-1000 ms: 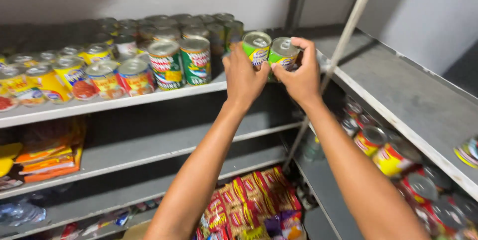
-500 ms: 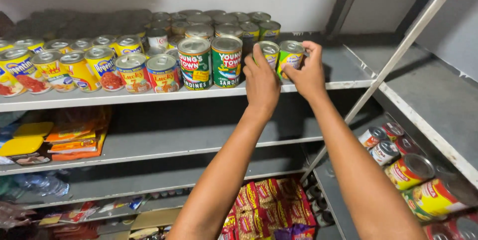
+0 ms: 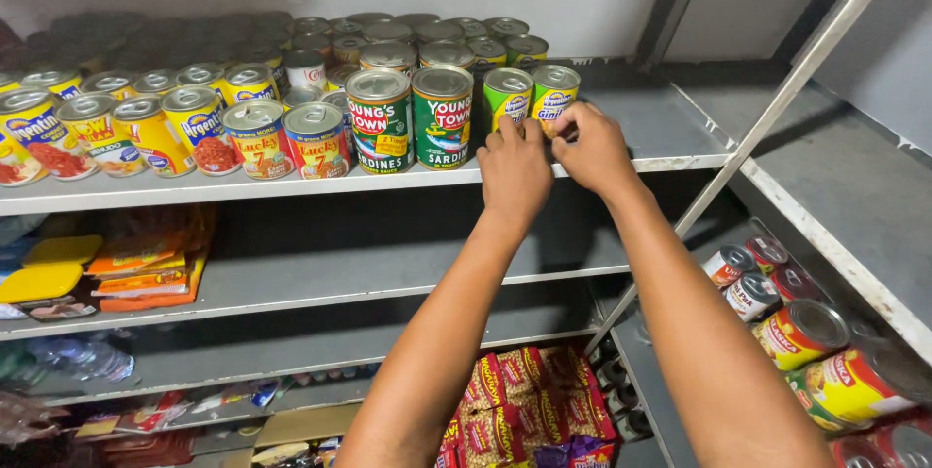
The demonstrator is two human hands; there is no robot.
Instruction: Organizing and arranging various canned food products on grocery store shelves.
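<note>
Two small green-and-yellow cans stand side by side at the front of the top shelf (image 3: 660, 138). My left hand (image 3: 515, 172) wraps its fingers around the lower part of the left can (image 3: 507, 94). My right hand (image 3: 594, 148) grips the base of the right can (image 3: 554, 87). Both cans are upright, just right of two taller green cans (image 3: 442, 117). My palms hide the lower halves of the small cans.
Rows of red-and-yellow cans (image 3: 257, 138) and silver-topped cans fill the left and back of the top shelf. A slanted white metal brace (image 3: 777, 109) crosses on the right. More cans (image 3: 801, 332) lie on a right-hand shelf. Red snack packets (image 3: 515, 395) sit below, flat yellow packets (image 3: 146, 269) on the middle shelf.
Both hands carried the two small cans from the air down onto the top shelf beside the tall green cans. The view has shifted right and closer.
</note>
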